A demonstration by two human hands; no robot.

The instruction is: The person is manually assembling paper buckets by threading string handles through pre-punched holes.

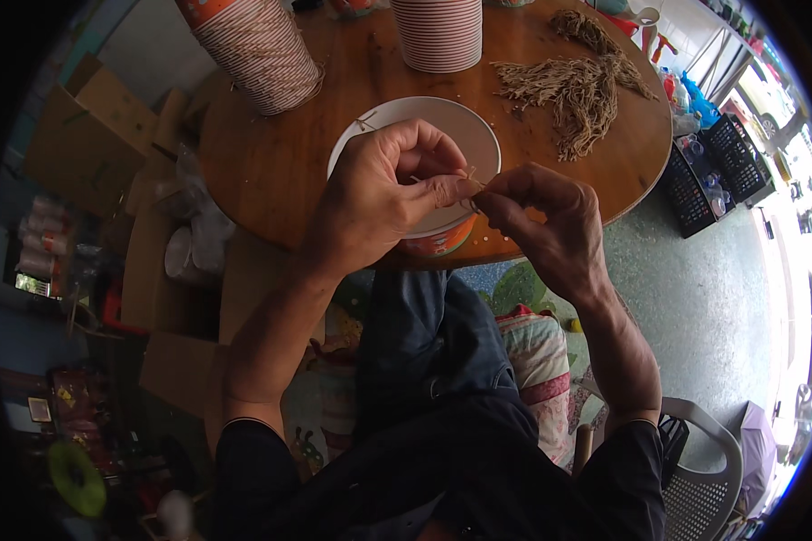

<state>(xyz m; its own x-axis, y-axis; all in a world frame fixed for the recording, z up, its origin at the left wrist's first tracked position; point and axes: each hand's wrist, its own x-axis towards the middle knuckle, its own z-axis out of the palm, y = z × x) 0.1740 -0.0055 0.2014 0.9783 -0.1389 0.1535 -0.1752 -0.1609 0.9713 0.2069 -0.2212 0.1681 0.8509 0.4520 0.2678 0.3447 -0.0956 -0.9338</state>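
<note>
A white paper bucket (356, 140) with an orange printed outside stands at the near edge of the round wooden table, its open top facing up. My left hand (379, 194) is over the bucket's near side, thumb and forefinger pinched on a short end of tan twine (475, 182). From the right, my right hand (550, 225) pinches the same twine with thumb and forefinger, close to the bucket's rim. The fingertips hide most of the twine there, so any knot cannot be made out. Another bit of twine (364, 120) shows at the rim's far left.
A leaning stack of buckets with twine (260, 59) is at the table's far left. A stack of plain buckets (438, 36) stands beyond my bucket. Loose bundled twine (577, 99) lies at the right. Cardboard boxes (90, 135) are left; black crates (713, 171) and a grey chair (699, 451) are right.
</note>
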